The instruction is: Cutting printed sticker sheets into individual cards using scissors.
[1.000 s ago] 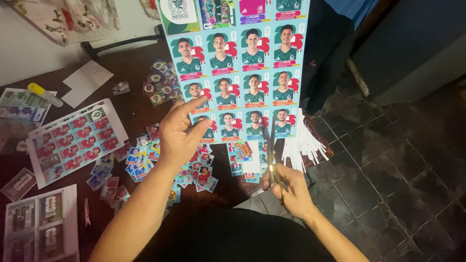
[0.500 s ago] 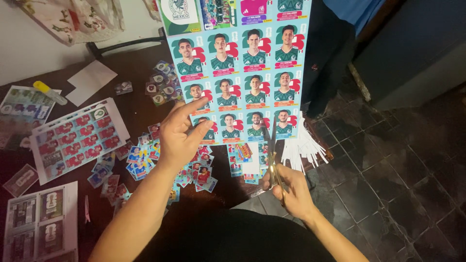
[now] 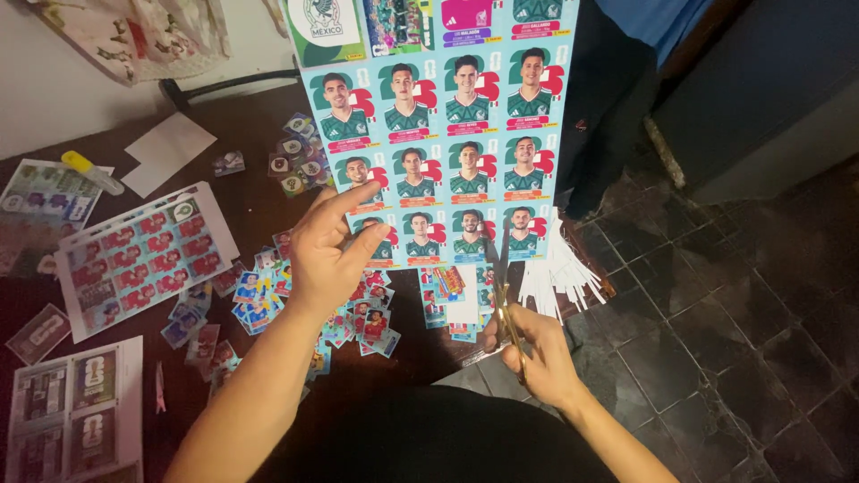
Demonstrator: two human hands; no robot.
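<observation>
Item: large printed sheet of portrait stickers, pale blue, figures in green shirts set in rows of four, held upright and slightly tilted above the dark tabletop. Left hand: fingers closed on the sheet's lower left corner, thumb and forefinger pinching its edge. Right hand: fingers curled through the yellow handles of a pair of scissors, gripping them. Relation: the scissors point up and away from the person, blades lying along the gap between the third and fourth columns of the bottom row; the sheet stands directly beyond the blade tips, its long axis running away from the body, so the blade line follows the columns. The right hand is the nearer to the cut line, the left well to its side. Surroundings: loose cut stickers heaped under the sheet; white paper strips hanging at the tabletop's right edge; a second sticker sheet with red-shirted figures at left; a glue stick; a dark tiled floor.
</observation>
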